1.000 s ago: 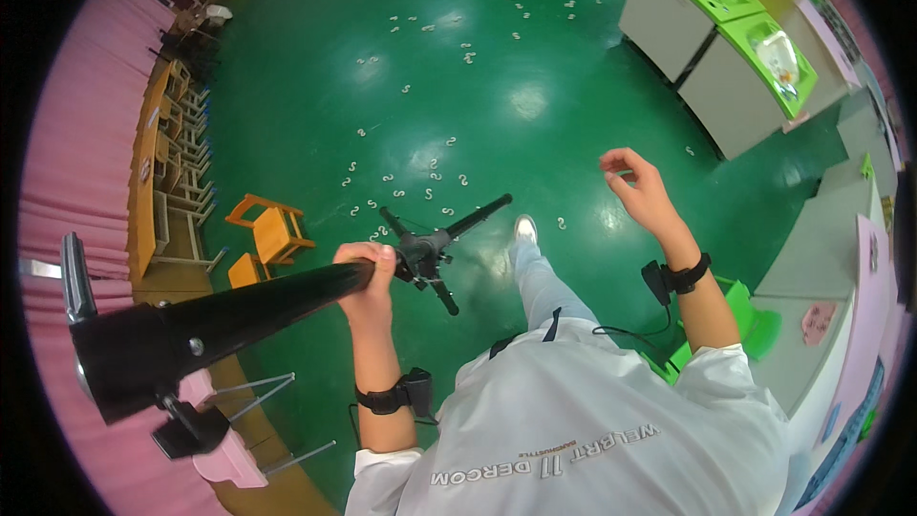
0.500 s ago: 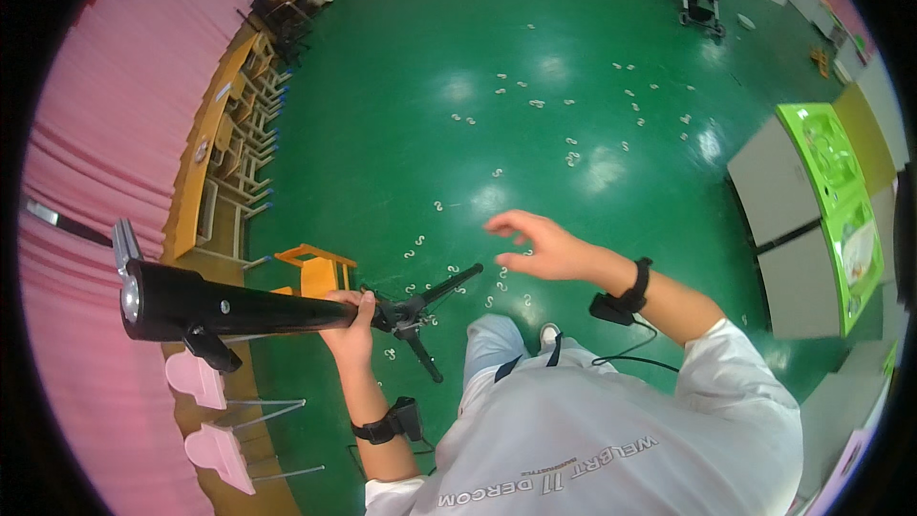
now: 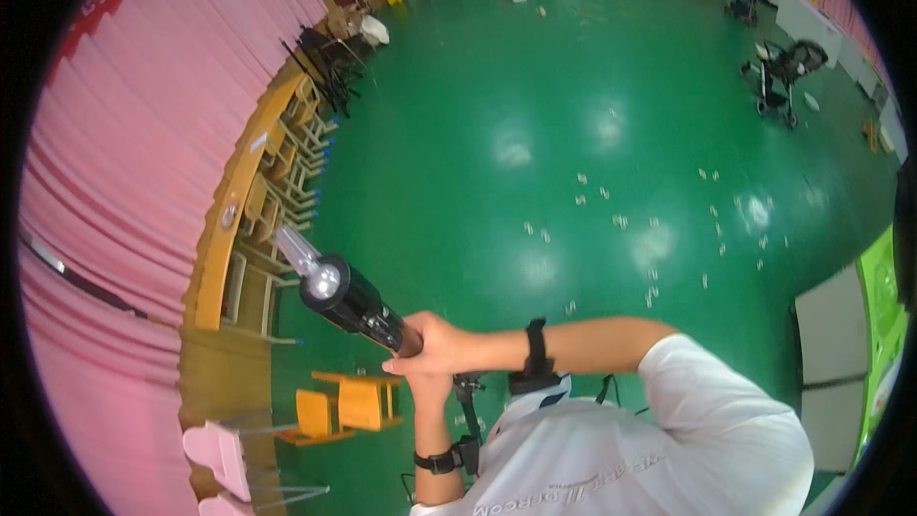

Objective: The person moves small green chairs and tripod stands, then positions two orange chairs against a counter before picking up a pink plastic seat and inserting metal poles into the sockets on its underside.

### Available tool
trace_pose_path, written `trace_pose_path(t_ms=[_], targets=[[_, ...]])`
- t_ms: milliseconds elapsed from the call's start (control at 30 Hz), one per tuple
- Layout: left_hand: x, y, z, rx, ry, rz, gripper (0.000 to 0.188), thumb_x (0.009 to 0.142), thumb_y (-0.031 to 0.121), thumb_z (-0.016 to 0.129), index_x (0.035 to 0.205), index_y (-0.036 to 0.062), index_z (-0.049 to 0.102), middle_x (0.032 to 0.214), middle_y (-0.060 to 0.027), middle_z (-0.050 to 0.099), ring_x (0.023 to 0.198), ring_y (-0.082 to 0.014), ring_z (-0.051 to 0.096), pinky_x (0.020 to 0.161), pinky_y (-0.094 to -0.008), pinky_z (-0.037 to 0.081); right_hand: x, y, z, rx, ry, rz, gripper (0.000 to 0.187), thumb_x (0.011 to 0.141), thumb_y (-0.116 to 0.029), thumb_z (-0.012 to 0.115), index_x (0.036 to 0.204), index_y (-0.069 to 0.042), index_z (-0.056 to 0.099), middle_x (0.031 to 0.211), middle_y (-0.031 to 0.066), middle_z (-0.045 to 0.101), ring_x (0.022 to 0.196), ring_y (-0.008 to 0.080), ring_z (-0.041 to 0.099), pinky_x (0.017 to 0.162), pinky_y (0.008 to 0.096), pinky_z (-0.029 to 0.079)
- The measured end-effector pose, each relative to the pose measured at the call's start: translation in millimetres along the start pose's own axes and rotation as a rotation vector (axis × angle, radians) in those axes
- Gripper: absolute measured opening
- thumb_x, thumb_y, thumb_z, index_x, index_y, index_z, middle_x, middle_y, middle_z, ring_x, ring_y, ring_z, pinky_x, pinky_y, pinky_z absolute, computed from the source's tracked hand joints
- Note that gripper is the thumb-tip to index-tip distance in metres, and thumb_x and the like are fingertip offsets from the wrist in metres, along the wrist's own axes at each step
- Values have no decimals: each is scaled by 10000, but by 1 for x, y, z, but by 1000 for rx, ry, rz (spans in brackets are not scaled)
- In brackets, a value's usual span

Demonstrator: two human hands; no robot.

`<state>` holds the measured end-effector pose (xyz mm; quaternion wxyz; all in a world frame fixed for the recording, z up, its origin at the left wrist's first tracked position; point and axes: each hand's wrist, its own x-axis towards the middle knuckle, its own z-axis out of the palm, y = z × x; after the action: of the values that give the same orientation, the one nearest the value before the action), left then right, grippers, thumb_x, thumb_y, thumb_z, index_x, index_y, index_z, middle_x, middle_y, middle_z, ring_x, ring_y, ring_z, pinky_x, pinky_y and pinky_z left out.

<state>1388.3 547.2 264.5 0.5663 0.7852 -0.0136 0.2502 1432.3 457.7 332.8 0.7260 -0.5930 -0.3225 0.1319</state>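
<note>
A black tripod stand [image 3: 355,308] tilts up toward me, its silver clamp end [image 3: 298,250] pointing to the upper left. My right hand [image 3: 437,344] reaches across my body and wraps round the pole. Just beneath it is my left hand [image 3: 430,385], mostly covered by the right one, at the same pole. Part of the stand's lower end [image 3: 466,390] shows beside my left wrist; the remainder of its base is hidden behind my arms and shirt. Each wrist wears a black strap with a small box.
Small white S-shaped pieces [image 3: 621,222] lie scattered over the green floor [image 3: 458,182]. Yellow wooden chairs [image 3: 368,403] and pink chairs [image 3: 218,459] stand at lower left. A long table [image 3: 218,263] lines the pink curtain. Strollers [image 3: 788,67] are at far right, a green-topped unit [image 3: 881,277] nearer.
My right hand has come from open in mid-air to the pole. The stand's top has swung right and away from me. The view has tilted up, showing more of the far room.
</note>
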Motion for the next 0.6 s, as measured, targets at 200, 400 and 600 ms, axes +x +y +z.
trace_pose_path(t_ms=[200, 400, 600], targets=[[165, -91, 63, 64, -132, -86, 308, 819, 115, 602, 1081, -11, 502, 1052, -148, 566, 1015, -264, 558, 864, -403, 445, 151, 26, -114, -33, 164, -6, 248, 615, -135, 717, 679, -19, 508, 552, 25, 459, 531, 110, 408, 500, 299, 365], [351, -114, 147, 21, -139, 162, 196, 827, 95, 627, 994, 5, 578, 902, -131, 602, 872, -243, 577, 815, -373, 454, 286, 79, -247, -109, 245, -124, 286, 555, -145, 705, 630, -9, 466, 493, 89, 397, 458, 155, 360, 449, 326, 324], [518, -192, 223, 181, -208, 135, 291, 807, 114, 603, 1067, 15, 518, 1030, -139, 579, 999, -284, 571, 842, -414, 451, 442, 128, -373, -177, 242, -167, 304, 533, -135, 700, 632, 6, 450, 507, 138, 373, 456, 192, 339, 436, 343, 312]])
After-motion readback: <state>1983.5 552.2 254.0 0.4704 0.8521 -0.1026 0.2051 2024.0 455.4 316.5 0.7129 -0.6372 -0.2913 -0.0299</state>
